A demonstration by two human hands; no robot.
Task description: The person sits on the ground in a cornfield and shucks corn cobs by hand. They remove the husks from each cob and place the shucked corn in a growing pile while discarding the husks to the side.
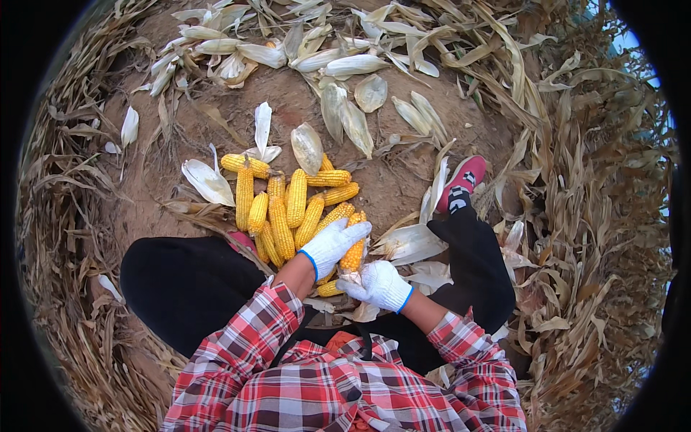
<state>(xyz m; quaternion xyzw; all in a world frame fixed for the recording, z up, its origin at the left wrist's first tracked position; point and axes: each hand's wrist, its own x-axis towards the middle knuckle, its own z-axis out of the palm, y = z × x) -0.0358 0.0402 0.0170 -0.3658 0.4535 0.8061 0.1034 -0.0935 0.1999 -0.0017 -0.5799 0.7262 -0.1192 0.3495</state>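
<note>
A yellow corn cob point(352, 255) is held upright between my two white-gloved hands. My left hand point(330, 246) lies against its left side, the fingers reaching across toward its upper part. At the lower end, my right hand point(383, 286) is closed around the base, where some pale husk shows. Several bare yellow corn cobs point(280, 222) lie in a heap just ahead and to the left of the held cob. Another cob point(329, 289) lies below my left hand, partly covered. The fingertips of my right hand are partly hidden.
Loose pale husks point(407, 243) lie beside my right leg, and more husks point(353, 65) are strewn over the brown soil point(403, 169) ahead. Dry corn stalks and leaves point(576, 237) bank up on both sides. My bent legs point(188, 288) flank the heap; a pink shoe point(464, 173) sits ahead right.
</note>
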